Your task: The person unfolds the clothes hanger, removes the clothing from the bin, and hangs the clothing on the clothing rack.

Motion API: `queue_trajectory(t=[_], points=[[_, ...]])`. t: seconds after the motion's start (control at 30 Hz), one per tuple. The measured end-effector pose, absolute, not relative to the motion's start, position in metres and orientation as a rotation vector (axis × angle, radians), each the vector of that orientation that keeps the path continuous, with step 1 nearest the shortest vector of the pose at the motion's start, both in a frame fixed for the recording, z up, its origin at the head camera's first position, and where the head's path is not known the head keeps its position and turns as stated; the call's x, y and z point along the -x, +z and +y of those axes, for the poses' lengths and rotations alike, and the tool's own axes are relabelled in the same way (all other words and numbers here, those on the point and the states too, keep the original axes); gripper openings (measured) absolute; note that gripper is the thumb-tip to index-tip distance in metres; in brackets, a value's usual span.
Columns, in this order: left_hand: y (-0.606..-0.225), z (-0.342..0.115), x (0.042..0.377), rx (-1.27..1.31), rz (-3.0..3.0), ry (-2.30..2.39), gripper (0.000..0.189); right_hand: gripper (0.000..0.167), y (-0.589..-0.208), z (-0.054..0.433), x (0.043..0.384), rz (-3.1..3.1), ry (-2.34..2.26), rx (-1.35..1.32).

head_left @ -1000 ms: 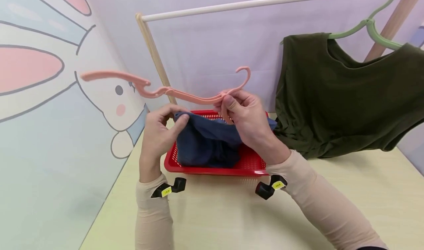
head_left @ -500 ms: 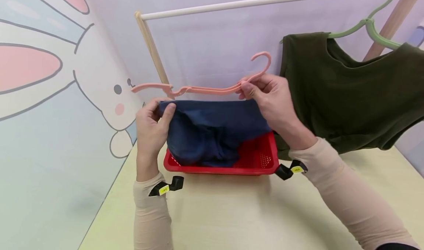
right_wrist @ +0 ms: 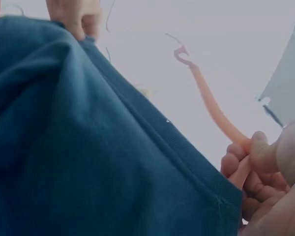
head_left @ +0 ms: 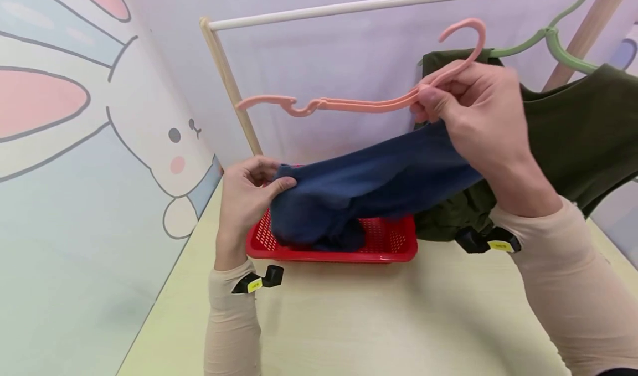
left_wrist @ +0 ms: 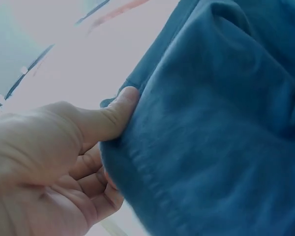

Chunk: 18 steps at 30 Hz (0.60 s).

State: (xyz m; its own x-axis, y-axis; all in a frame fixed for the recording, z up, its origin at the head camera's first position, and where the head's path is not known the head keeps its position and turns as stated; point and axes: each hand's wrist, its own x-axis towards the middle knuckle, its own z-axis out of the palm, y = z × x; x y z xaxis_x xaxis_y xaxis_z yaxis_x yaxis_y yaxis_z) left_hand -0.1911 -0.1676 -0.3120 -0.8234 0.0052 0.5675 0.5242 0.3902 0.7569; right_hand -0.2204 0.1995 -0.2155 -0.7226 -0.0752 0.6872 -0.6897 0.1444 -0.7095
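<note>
My left hand (head_left: 249,199) pinches a corner of a navy blue garment (head_left: 344,182) between thumb and fingers. In the left wrist view the thumb (left_wrist: 113,113) presses on the stitched edge of the cloth (left_wrist: 211,123). My right hand (head_left: 478,121) grips a pink plastic clothes hanger (head_left: 369,106) just below its hook. One hanger arm points left above the garment; in the right wrist view the other (right_wrist: 242,172) disappears behind the cloth edge. The garment stretches between both hands, rising toward the right one, its lower part bunched over a red basket.
The red plastic basket (head_left: 331,257) stands on the pale wooden table (head_left: 349,320). Behind it rises a rack with a white rail (head_left: 339,10). A dark green sleeveless top (head_left: 583,127) hangs at right on a green hanger (head_left: 573,57). A rabbit-patterned wall (head_left: 99,210) bounds the left.
My right hand has moved right and up with the hanger, drawing the garment out taut. My left hand rose slightly, then came back down, still pinching its corner.
</note>
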Motion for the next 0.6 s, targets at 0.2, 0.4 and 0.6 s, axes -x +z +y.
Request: queue_trajectory(t=[0.2, 0.4, 0.6], points=[[-0.316, -0.163, 0.193, 0.410, -2.185, -1.466, 0.020, 0.013, -0.214, 0.213, 0.218, -2.110, 1.344, -0.573], [-0.321, -0.160, 0.198, 0.380, -2.222, -1.530, 0.020, 0.015, -0.231, 0.220, 0.220, -2.259, 1.210, -0.488], [-0.322, -0.160, 0.198, 0.359, -2.195, -1.581, 0.017, 0.021, -0.238, 0.224, 0.221, -2.401, 1.079, -0.350]])
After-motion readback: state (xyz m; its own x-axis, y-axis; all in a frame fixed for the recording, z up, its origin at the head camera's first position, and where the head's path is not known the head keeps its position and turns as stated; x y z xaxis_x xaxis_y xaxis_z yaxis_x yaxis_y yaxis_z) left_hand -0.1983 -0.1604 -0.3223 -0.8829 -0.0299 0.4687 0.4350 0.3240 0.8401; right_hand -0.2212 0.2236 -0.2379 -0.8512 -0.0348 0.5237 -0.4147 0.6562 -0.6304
